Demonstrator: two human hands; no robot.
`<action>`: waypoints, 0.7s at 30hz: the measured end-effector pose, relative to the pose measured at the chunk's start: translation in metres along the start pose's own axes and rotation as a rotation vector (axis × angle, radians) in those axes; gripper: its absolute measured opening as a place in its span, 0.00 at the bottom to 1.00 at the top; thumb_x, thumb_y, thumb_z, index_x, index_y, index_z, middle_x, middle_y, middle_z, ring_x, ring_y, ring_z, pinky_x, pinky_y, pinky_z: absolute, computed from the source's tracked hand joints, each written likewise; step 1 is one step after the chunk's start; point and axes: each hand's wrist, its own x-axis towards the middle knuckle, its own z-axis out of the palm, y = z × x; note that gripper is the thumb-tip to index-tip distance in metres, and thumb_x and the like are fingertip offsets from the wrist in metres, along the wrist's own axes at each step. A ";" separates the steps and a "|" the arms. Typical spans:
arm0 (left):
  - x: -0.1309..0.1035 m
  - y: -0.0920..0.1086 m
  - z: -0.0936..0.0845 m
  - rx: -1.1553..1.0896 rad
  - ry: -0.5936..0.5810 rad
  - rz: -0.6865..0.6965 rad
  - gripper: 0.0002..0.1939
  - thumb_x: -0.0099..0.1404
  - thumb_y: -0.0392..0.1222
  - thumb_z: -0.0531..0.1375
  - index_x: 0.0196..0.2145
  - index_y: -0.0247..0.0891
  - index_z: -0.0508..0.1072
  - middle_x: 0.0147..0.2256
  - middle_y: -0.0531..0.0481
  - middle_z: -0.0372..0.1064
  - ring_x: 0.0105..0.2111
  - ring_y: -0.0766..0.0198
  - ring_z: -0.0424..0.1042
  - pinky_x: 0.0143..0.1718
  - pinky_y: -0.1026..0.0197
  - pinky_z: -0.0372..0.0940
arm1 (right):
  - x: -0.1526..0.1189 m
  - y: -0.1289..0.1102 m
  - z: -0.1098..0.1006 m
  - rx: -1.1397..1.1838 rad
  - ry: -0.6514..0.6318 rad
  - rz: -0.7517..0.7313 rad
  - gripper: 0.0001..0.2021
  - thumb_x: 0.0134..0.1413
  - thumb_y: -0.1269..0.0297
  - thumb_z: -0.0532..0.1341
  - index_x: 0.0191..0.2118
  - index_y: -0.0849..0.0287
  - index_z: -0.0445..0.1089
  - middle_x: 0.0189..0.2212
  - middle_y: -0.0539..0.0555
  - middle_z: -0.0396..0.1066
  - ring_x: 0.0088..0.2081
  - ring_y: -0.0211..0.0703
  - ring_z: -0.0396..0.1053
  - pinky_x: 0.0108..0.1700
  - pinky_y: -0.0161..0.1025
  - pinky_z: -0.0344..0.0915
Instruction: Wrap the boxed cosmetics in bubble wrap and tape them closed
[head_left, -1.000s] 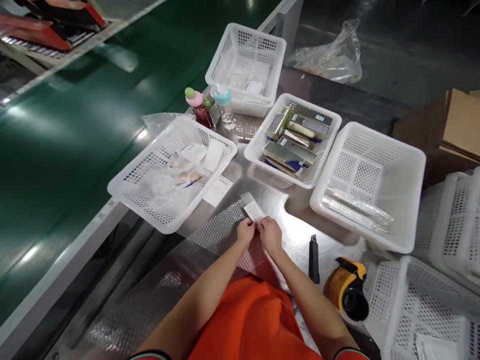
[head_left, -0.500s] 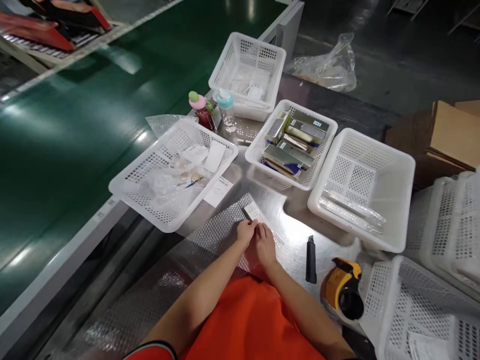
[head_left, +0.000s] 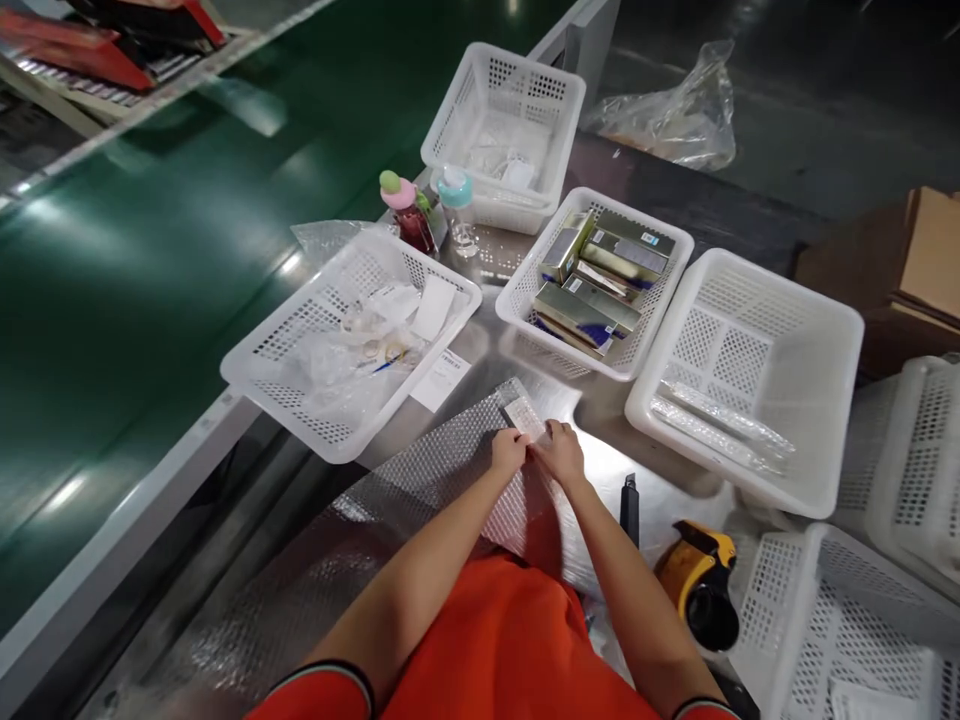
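A small flat packet with a white printed face (head_left: 525,418) lies on a sheet of clear bubble wrap (head_left: 442,465). My left hand (head_left: 509,453) is closed at the packet's near left corner, thumb and fingers pinched together. Closed at its near right side is my right hand (head_left: 562,455), its fingertips almost meeting the left ones. My fingers hide the packet's near end, and whether they also pinch the wrap is unclear. To the right of my hands lies a black utility knife (head_left: 629,510), partly covered by my right forearm.
A yellow tape dispenser (head_left: 701,580) stands at right. White baskets surround the metal table: one with boxes (head_left: 517,300), one with bubble-wrapped pieces (head_left: 847,400), one with plastic bags and scissors (head_left: 300,290). Two bottles (head_left: 461,215) stand behind, beside a green conveyor (head_left: 150,300).
My right hand has shifted right and up along the packet, and more of its white face shows. The left hand has moved slightly right. The view has shifted a little.
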 end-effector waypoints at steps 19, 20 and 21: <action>-0.034 0.020 -0.024 -0.014 0.186 -0.024 0.11 0.64 0.41 0.57 0.25 0.38 0.72 0.33 0.41 0.76 0.37 0.56 0.73 0.41 0.59 0.61 | -0.024 -0.034 0.041 -0.384 0.151 -0.129 0.12 0.64 0.75 0.50 0.50 0.64 0.64 0.41 0.63 0.70 0.42 0.49 0.68 0.42 0.42 0.62; -0.032 0.020 -0.025 -0.024 0.184 -0.024 0.13 0.63 0.44 0.58 0.23 0.38 0.70 0.31 0.42 0.76 0.36 0.56 0.73 0.39 0.58 0.61 | -0.024 -0.035 0.042 -0.390 0.155 -0.147 0.13 0.64 0.76 0.49 0.50 0.64 0.64 0.42 0.63 0.70 0.42 0.49 0.67 0.42 0.43 0.62; -0.030 0.021 -0.026 -0.037 0.179 -0.026 0.14 0.62 0.46 0.60 0.21 0.39 0.69 0.29 0.43 0.75 0.35 0.56 0.73 0.38 0.59 0.61 | -0.025 -0.035 0.041 -0.393 0.157 -0.163 0.13 0.64 0.76 0.49 0.51 0.63 0.64 0.42 0.63 0.70 0.42 0.49 0.67 0.42 0.43 0.62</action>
